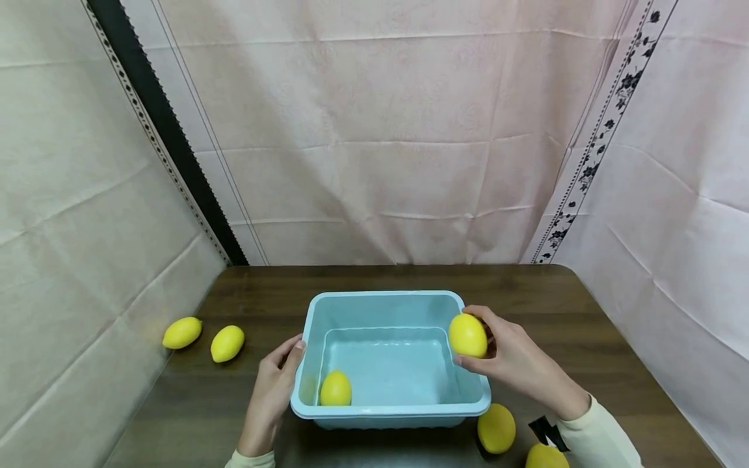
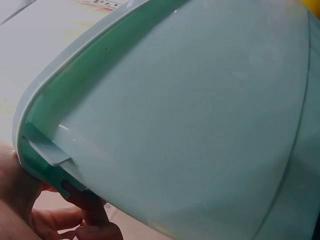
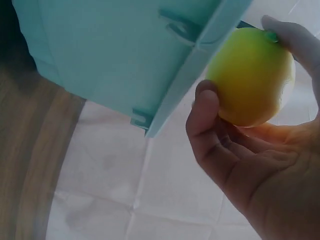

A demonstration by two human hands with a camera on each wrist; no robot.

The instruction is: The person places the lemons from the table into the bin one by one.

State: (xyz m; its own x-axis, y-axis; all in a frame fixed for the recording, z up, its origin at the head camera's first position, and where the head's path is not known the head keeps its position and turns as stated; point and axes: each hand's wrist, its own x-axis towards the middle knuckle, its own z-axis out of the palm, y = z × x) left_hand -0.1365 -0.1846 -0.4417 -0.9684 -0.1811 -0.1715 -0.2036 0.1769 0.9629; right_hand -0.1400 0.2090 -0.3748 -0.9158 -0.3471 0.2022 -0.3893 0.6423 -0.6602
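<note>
A light blue plastic basin stands on the table, with one yellow lemon lying in its front left corner. My left hand grips the basin's left rim; in the left wrist view its fingers curl beneath the edge. At the right rim, my right hand holds another lemon between thumb and fingers. The right wrist view shows this lemon close beside the rim, with a green nub at one end.
Two lemons, one farther left and one nearer, lie left of the basin. Near the right forearm lie a lemon and another, partly cut off. Pale cloth hangs behind and beside the brown wooden table.
</note>
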